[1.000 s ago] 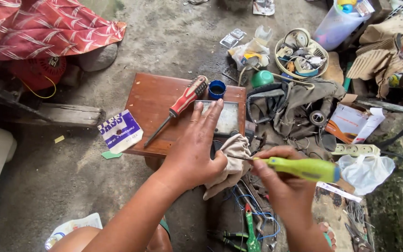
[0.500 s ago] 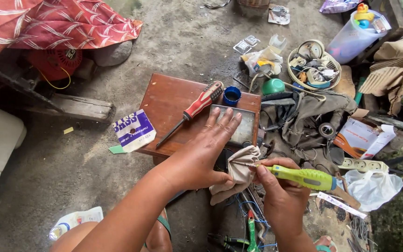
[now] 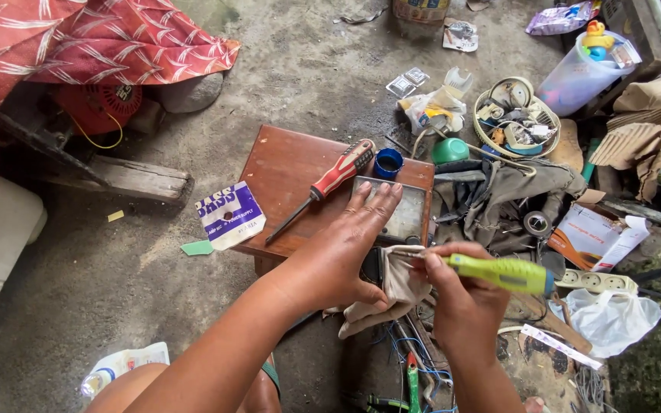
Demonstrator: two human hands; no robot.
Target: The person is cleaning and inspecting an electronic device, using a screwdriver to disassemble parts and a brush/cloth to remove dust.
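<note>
Yellow-green plastic-handled screwdriver (image 3: pixel 503 273) sits clamped in my right hand (image 3: pixel 464 306) — left hand (image 3: pixel 342 256) lies flat, fingers spread, on the grey rectangular metal-framed panel (image 3: pixel 407 218), at the brown wooden worktop's (image 3: pixel 284 172) four o'clock.

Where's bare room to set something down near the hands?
Bare wood on the small table left of the red screwdriver; bare concrete between the red cloth and table. Crowded right of the right hand: grey cloth, power strip.

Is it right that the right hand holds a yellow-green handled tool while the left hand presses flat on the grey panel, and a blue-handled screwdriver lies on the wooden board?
Not quite: the head view shows the screwdriver on the wooden board has a red handle, not blue. The rest stands.
</note>
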